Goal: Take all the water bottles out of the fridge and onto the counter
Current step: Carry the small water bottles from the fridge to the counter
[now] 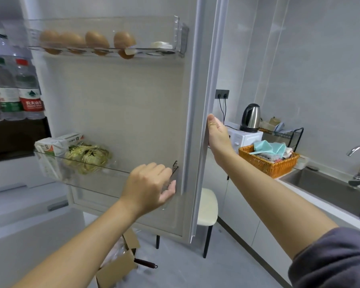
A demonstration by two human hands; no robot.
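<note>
The fridge door [121,113] stands wide open in front of me. Several clear water bottles [27,90] with red caps and red-green labels stand on a fridge shelf at the far left. My right hand [218,134] grips the door's outer edge, fingers hidden behind it. My left hand [152,183] is at the right end of the lower door shelf [92,165], fingers curled at its clear rim; whether it grips is unclear. The counter [312,196] runs along the right wall.
The upper door tray [112,48] carries several eggs; the lower shelf holds a carton and a bag. On the counter are a kettle [250,118], an orange basket [268,163] and a sink [328,186]. A stool [207,206] and cardboard box [121,265] stand below.
</note>
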